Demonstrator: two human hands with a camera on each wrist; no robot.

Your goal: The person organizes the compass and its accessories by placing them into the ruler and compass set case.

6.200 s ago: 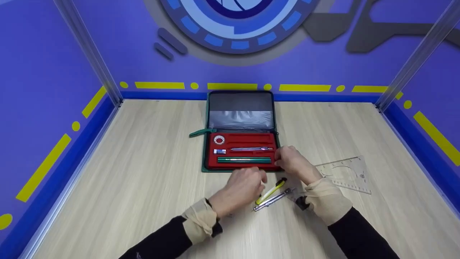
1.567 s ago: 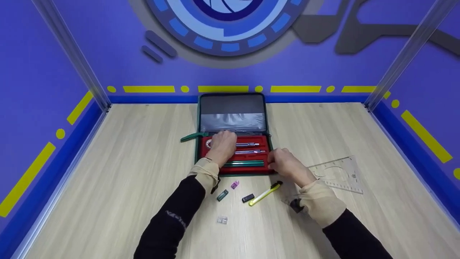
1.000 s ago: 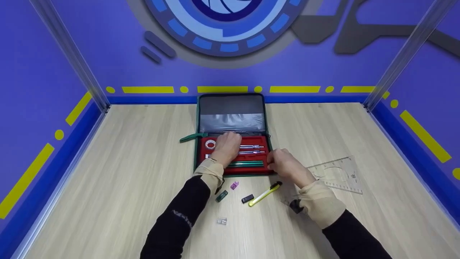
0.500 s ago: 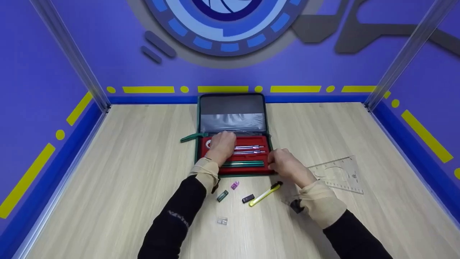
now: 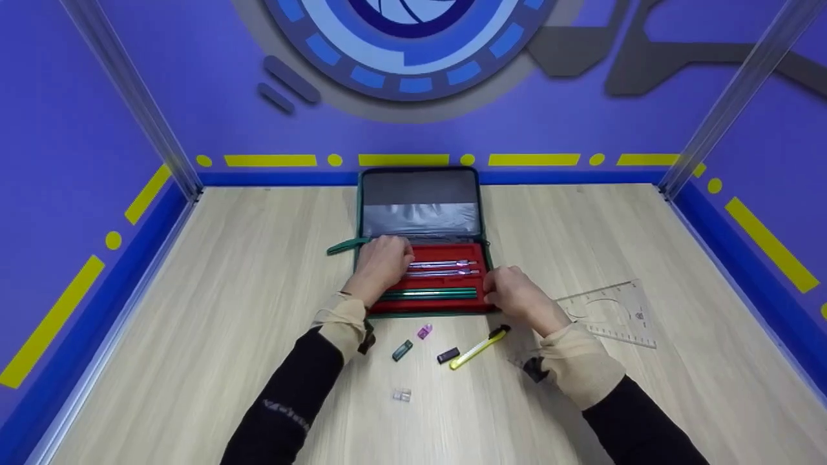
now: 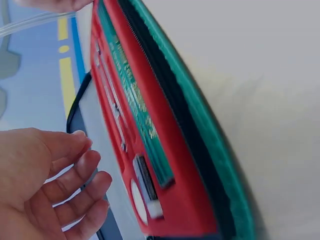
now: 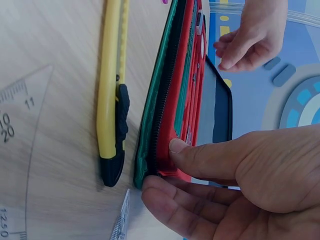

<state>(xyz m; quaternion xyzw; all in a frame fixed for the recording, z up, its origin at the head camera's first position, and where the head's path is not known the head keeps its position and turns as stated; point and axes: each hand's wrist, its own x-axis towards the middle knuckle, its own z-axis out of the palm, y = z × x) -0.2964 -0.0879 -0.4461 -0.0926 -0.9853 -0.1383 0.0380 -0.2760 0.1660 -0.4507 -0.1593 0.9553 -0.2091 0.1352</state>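
An open green zip case (image 5: 420, 194) lies mid-table, its red insert (image 5: 452, 253) holding two metal instruments (image 5: 446, 265) and a green pencil-like bar (image 5: 433, 294). My left hand (image 5: 380, 266) hovers over the insert's left end with its fingers loosely spread. In the left wrist view that left hand (image 6: 60, 185) holds nothing beside the case (image 6: 165, 125). My right hand (image 5: 510, 295) pinches the case's near right corner. In the right wrist view the right hand (image 7: 161, 167) has its thumb on the red edge and its fingers under the case (image 7: 160, 115).
In front of the case lie a yellow utility knife (image 5: 479, 345), a black piece (image 5: 447, 355), a small green box (image 5: 402, 350), a pink piece (image 5: 424, 332) and a clear box (image 5: 401, 394). A transparent ruler (image 5: 610, 313) lies at the right. Blue walls enclose the wooden table (image 5: 226, 310).
A second metal instrument has gone from the table into the insert. In the last second my left hand slid a little to the left over the insert; the right hand kept its hold.
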